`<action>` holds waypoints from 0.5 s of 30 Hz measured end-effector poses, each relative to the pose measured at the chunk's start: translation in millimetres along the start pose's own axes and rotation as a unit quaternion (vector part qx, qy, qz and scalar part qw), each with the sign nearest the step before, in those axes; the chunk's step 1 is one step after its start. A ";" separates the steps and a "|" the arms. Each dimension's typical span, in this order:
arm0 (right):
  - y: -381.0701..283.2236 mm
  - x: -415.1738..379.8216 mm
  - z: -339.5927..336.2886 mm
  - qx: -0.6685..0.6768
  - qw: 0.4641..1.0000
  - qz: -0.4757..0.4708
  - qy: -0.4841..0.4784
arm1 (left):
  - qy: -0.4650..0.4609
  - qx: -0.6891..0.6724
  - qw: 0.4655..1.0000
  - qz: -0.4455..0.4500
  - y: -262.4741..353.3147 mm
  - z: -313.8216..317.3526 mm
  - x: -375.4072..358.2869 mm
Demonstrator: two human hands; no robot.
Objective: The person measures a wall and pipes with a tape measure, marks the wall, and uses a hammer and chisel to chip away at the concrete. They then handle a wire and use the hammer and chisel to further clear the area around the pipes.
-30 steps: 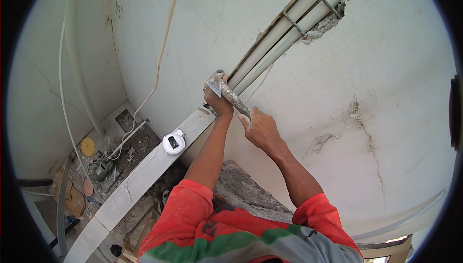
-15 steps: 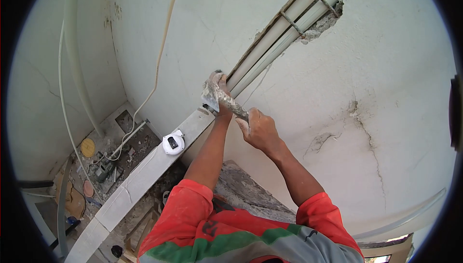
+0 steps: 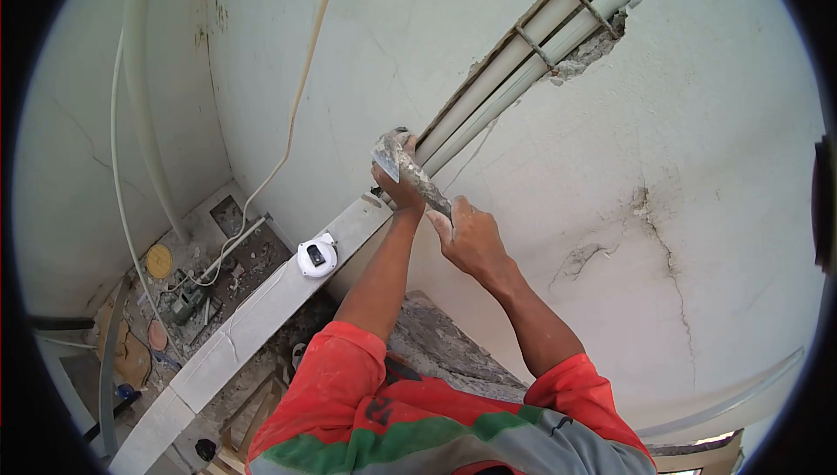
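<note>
My right hand point(image 3: 473, 235) is closed around the handle of a mortar-crusted tool point(image 3: 427, 189) with a broad, hatchet-like head. The head, up and to the left, has a pale flat edge and covers part of my left hand point(image 3: 403, 187). My left hand is against the wall at the lower end of two pale pipes point(image 3: 494, 96), close to the end of the white ledge. Its fingers are mostly hidden behind the tool, so I cannot see what they hold.
The pipes run in a chiselled wall channel crossed by rusty rebar point(image 3: 536, 48). A white round device point(image 3: 316, 257) sits on the ledge point(image 3: 235, 335). A cream cable point(image 3: 301, 96) hangs at left. Rubble and a yellow disc point(image 3: 159, 261) lie below. Cracks point(image 3: 667, 253) mark the right wall.
The tool's head has turned slightly and sits a little further right over my left hand. The whole view has shifted slightly; both hands stay in nearly the same place.
</note>
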State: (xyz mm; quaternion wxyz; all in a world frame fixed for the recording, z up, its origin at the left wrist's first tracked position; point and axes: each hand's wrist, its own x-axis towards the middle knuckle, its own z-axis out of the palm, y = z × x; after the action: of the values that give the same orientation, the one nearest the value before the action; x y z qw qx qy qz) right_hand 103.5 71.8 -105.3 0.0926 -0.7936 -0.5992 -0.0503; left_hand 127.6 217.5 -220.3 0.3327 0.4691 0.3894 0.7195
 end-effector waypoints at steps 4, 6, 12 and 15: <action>9.3 -9.0 4.0 0.025 0.991 -0.120 0.056 | -0.019 -0.013 1.000 -0.002 18.0 -10.6 8.6; 15.7 -10.0 8.4 0.006 0.998 -0.057 0.022 | -0.026 -0.044 0.995 -0.084 10.9 -4.8 1.6; 1.5 -12.2 5.9 0.032 0.996 -0.069 0.041 | -0.080 -0.028 0.996 -0.042 23.4 -15.8 12.9; 4.1 -13.4 2.0 0.023 0.995 -0.093 0.038 | -0.002 -0.036 0.999 -0.009 16.3 -6.6 6.6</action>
State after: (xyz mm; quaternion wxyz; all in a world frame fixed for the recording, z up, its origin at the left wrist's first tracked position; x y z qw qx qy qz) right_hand 103.7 58.5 -110.2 0.1285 -0.7299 -0.6671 -0.0756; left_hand 117.4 213.7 -205.0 0.3562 0.4546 0.3669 0.7293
